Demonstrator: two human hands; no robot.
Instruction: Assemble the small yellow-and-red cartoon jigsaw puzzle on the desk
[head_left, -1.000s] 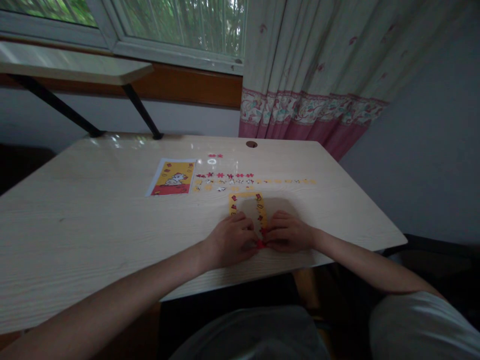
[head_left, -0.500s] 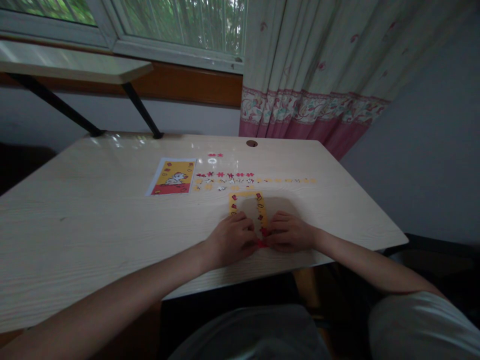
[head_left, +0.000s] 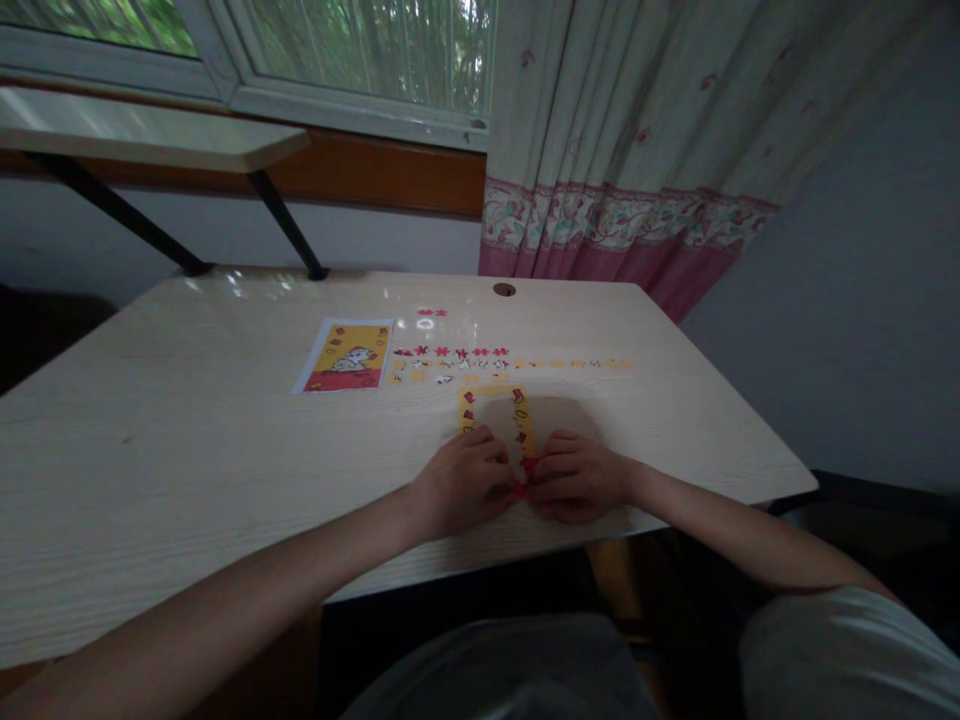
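A partly joined jigsaw puzzle border (head_left: 495, 391), yellow with red shapes, lies near the desk's front edge. Its lower right part is red. My left hand (head_left: 466, 482) is over the lower left of the border, fingers curled in toward the red puzzle pieces (head_left: 523, 490). From the right side, my right hand (head_left: 577, 475) closes its fingers on the red pieces at the lower right corner. The fingertips of both hands nearly meet there and hide part of the pieces. Which piece each hand pinches is hard to make out.
Loose puzzle pieces (head_left: 465, 365) lie in rows behind the border, with two red pieces (head_left: 432, 313) farther back. A picture card (head_left: 349, 355) showing a white animal lies to their left. A raised shelf (head_left: 150, 130) stands at the back left, near a round desk hole (head_left: 505, 290).
My right hand has shifted slightly downward at the red corner, its fingers still bent. My left hand stays almost in place. The loose pieces and picture card have not moved.
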